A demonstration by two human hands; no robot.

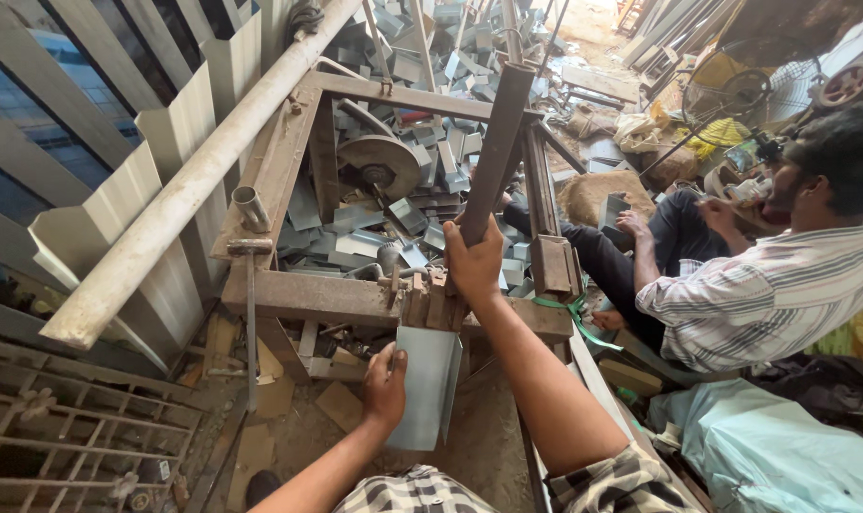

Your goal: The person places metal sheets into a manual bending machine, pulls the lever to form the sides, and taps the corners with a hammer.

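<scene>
Channel (422,385), a grey folded sheet-metal piece, hangs upright below the front rail of the frame (336,296), top end tucked under the rusty die block (431,304). Left hand (384,388) wraps its left edge, thumb on the face, likely to keep it square and stop it sliding while fed into the block. Right hand (473,261) closed tight round the lower end of the dark lever bar (496,142), which slants up and away; low hold near the pivot, arm extended. Both grips full, nothing loose.

Frame is a rusty angle-iron bench, open in the middle, with a round wheel (379,163) and a heap of cut grey pieces (431,209) inside and beyond. Long pale pipe (184,190) runs diagonally along the left, near the lever's swing side but apart. Short tube stub (249,207) stands on the left rail.

Room: channel's lower end hangs free above dirt floor, scraps of board there. Right side tight: a seated person in a striped shirt (774,294) just beside the frame, hand (631,223) on a grey piece. Green strap (574,313) dangles at the frame's right corner. Sharp sheet edges all round.
</scene>
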